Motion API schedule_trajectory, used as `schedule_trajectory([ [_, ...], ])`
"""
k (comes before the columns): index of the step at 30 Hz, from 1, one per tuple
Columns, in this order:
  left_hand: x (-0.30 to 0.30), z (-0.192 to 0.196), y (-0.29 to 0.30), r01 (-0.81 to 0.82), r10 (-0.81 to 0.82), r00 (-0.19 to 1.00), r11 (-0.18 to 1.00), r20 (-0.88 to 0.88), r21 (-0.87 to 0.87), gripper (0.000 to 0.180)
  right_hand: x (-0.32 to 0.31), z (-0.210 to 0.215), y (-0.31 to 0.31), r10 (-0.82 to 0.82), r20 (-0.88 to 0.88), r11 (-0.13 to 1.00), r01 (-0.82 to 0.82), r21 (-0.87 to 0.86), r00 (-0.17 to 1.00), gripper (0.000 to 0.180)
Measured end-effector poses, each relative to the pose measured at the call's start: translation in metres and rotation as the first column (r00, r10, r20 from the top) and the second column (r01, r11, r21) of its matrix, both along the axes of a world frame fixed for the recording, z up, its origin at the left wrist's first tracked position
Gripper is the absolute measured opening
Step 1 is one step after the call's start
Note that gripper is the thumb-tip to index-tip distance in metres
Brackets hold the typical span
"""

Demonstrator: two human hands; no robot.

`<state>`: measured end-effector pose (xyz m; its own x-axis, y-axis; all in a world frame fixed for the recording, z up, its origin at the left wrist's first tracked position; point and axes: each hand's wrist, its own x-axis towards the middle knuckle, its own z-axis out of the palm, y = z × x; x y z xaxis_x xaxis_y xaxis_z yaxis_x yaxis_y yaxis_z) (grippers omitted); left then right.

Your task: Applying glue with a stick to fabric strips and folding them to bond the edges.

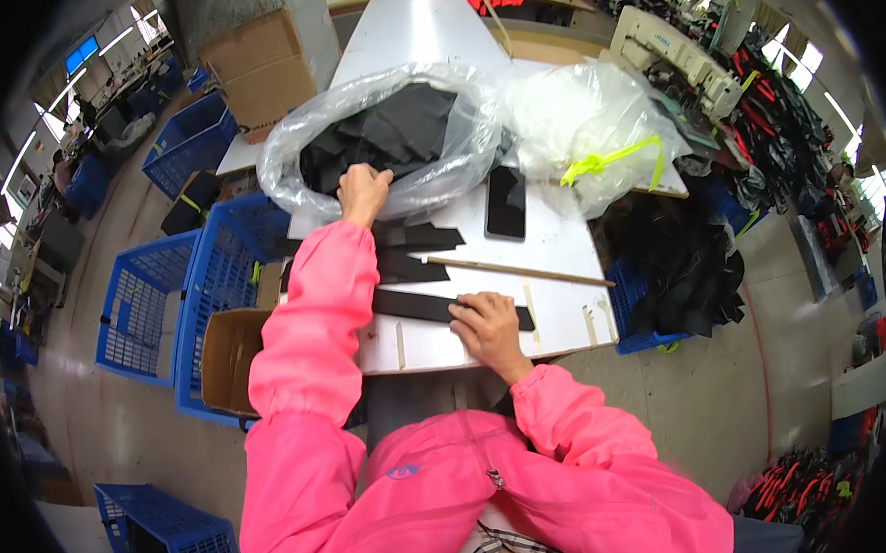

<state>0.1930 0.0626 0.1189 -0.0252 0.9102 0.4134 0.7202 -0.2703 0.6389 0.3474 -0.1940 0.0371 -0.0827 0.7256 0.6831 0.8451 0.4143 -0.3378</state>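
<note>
1. Head view, hidden parts: the left hand reaches to the rim of a clear bag holding dark fabric pieces. Its fingertips are curled over the rim, so I cannot tell whether they pinch a piece or only the plastic. The pink sleeve covers the left part of the table and some of the strips lying there.
2. The right hand lies flat, fingers together, pressing on a black strip near the front edge of the table. The strip's right end shows just past the knuckles.
3. Edges and room: more black strips lie between the two hands. A thin wooden stick slants across beside them, and a dark phone rests farther back. A second clear bag with a yellow tie crowds the right rear corner — bare board remains at the front right.
4. Surroundings: blue crates and an open carton stand on the floor at left, and a dark fabric heap spills at right. A sewing machine sits behind — the workshop beyond blurs out.
</note>
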Motion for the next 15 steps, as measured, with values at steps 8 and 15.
schedule_trajectory([
  [8, 0.019, -0.01, 0.002, 0.153, 0.186, 0.621, 0.924, 0.761, -0.351, 0.011, -0.001, -0.007, -0.003, 0.013, -0.011, 1.0, -0.013, -0.013, 1.0, 0.027],
  [15, -0.05, 0.049, -0.136, 0.567, -0.248, 0.144, 0.814, 0.958, 0.126, 0.016, 0.011, 0.003, 0.0, 0.035, -0.346, 0.999, -0.034, 0.011, 0.938, 0.017],
])
